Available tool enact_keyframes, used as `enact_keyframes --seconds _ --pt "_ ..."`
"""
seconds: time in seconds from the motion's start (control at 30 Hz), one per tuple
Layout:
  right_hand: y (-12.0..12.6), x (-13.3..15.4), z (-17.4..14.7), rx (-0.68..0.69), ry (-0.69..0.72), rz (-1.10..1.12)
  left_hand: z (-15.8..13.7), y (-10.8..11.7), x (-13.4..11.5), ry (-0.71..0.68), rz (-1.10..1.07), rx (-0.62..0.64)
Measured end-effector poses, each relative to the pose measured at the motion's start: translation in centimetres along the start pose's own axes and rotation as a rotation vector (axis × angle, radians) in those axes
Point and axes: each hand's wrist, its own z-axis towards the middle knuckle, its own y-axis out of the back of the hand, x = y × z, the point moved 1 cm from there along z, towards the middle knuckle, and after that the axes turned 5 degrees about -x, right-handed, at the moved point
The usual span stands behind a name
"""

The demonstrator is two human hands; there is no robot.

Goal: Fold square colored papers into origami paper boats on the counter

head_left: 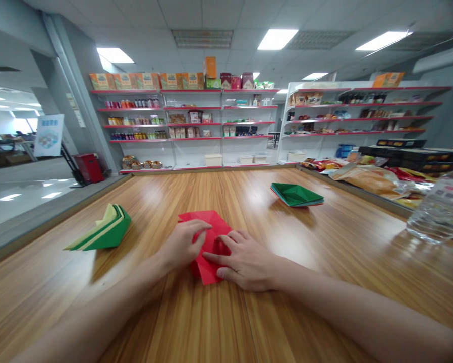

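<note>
In front of me on the wooden table (166, 297) lies a sheet of red paper (209, 275), partly folded, with creases and a flap toward me. My left hand (184, 242) grips its left side, thumb and fingers bent over the sheet. From the right, my right hand (245, 259) presses on the paper with its fingers spread; its index finger reaches toward the middle. Both hands cover much of the sheet, so parts of the folds are hidden. Off to the left stands a folded green and yellow paper piece (107, 229), its layers nested.
A stack of folded green paper shapes (296, 194), with red and pale layers underneath, lies at the right back. A clear plastic bottle (440, 206) is at the far right, near packaged snacks (374, 179). Stocked shelves (192, 108) stand beyond the table.
</note>
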Motion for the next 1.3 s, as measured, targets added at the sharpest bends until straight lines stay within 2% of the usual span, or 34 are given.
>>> enact_keyframes --seconds 0.1,0.2,0.37,0.5,0.6,0.7,0.8,1.07,1.3 --pt "-0.1 0.2 -0.1 0.003 0.019 -0.018 -0.3 -1.5 0.5 0.036 0.143 0.344" --pt "-0.5 0.2 -0.2 0.012 -0.006 0.017 -0.6 -1.2 1.9 0.072 0.215 0.484" --pt "-1.1 0.1 -0.4 0.007 -0.105 0.125 -0.9 0.3 2.7 0.084 0.269 0.530" --pt "-0.3 1.0 -0.3 0.000 -0.037 0.213 -1.0 0.3 1.8 0.024 0.275 0.588" --pt "-0.1 2.1 -0.3 0.067 0.011 0.324 -1.2 0.0 1.0 -0.062 0.241 0.623" --pt "-0.7 2.4 -0.3 0.120 -0.020 0.375 -1.4 -0.3 0.5 -0.105 0.223 0.640" --pt "-1.4 1.1 -0.1 0.121 -0.090 0.357 -1.4 -0.4 0.2 -0.106 0.215 0.650" --pt "-2.7 -5.6 0.6 0.068 -0.335 0.179 -1.4 0.0 0.0 -0.103 0.218 0.673" --pt "-3.2 -6.1 -0.1 0.012 -0.394 0.111 -1.6 -0.4 0.1 -0.116 0.194 0.619"
